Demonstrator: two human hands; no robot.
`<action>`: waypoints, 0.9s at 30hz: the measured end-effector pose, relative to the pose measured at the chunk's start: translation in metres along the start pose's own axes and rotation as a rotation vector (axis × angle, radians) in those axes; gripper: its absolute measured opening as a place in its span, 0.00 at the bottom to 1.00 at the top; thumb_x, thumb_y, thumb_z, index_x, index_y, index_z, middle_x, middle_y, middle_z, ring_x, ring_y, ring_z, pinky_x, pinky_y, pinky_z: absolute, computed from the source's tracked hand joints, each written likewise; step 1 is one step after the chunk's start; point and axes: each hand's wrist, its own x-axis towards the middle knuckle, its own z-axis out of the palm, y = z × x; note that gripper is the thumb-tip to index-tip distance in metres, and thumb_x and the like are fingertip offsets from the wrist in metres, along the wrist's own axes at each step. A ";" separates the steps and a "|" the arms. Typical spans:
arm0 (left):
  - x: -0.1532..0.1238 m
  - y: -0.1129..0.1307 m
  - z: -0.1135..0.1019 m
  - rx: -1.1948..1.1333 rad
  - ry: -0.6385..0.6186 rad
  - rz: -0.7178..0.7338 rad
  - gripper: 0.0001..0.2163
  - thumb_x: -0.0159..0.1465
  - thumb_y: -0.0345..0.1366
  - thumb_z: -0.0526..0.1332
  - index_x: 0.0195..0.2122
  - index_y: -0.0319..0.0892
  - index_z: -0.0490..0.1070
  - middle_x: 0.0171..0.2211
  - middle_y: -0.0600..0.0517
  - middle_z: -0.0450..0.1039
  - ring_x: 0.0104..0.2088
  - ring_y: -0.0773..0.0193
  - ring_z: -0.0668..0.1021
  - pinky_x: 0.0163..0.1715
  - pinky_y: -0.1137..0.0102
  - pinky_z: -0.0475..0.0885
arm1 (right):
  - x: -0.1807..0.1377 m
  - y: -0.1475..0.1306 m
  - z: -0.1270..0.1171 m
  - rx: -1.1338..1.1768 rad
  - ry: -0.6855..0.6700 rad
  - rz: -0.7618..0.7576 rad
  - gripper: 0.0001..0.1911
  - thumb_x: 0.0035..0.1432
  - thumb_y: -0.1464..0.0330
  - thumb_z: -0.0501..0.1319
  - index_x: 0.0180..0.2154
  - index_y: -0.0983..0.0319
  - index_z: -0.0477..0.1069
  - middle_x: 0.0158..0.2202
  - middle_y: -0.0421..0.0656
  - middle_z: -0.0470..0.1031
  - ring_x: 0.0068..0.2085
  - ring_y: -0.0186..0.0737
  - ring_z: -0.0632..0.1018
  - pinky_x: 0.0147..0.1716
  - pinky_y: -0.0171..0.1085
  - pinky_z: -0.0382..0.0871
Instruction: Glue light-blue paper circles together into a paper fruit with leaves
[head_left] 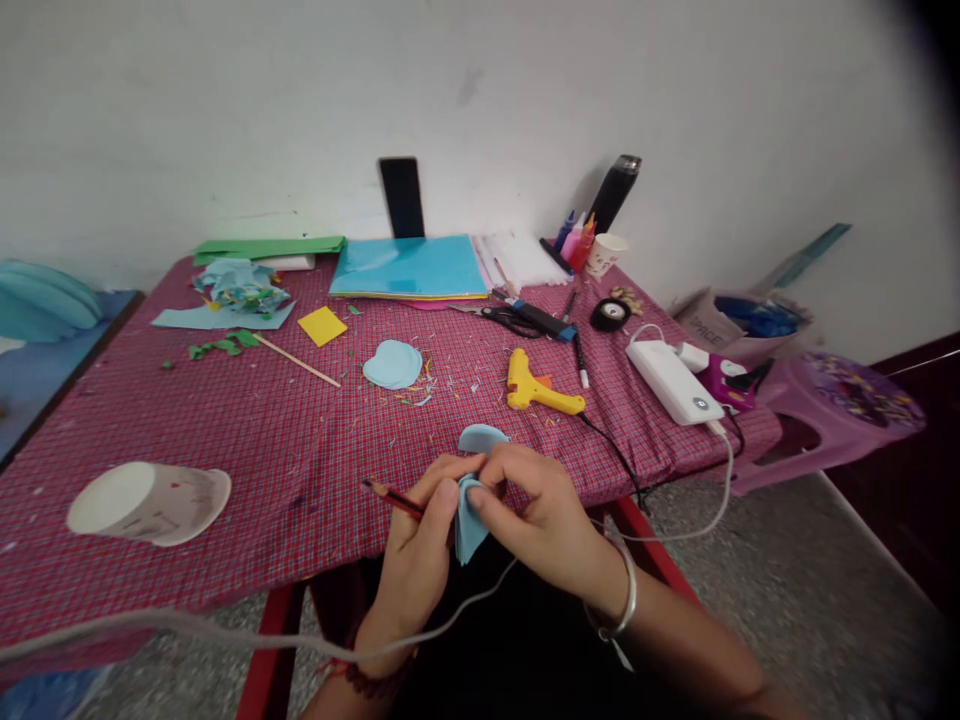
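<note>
Over the near table edge, both hands are closed on light blue folded paper point(468, 530), whose layers fan out downward. My left hand point(416, 545) pinches its left side and also has a red-and-black pencil point(397, 498) tucked by the thumb, tip pointing left. My right hand point(544, 510) grips the upper right of the same paper between thumb and fingers. Just beyond the fingers shows a rounded light blue paper piece point(481, 436), partly hidden by the hands. Farther off lie rounded blue paper cutouts point(393, 364) beside small scraps.
A yellow glue gun point(541, 388) lies to the right, its cord running off the edge near a white power bank point(675, 382). Scissors point(514, 320) lie behind it. A paper cup point(180, 503) rests tipped at left. A white cable point(247, 638) crosses in front.
</note>
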 end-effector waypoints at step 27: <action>-0.003 0.024 0.014 -0.454 -0.191 -0.366 0.12 0.52 0.38 0.67 0.39 0.45 0.78 0.31 0.54 0.74 0.25 0.71 0.70 0.24 0.77 0.65 | -0.007 0.004 -0.002 -0.047 0.182 -0.363 0.15 0.59 0.78 0.58 0.46 0.57 0.69 0.46 0.45 0.68 0.47 0.41 0.74 0.44 0.44 0.73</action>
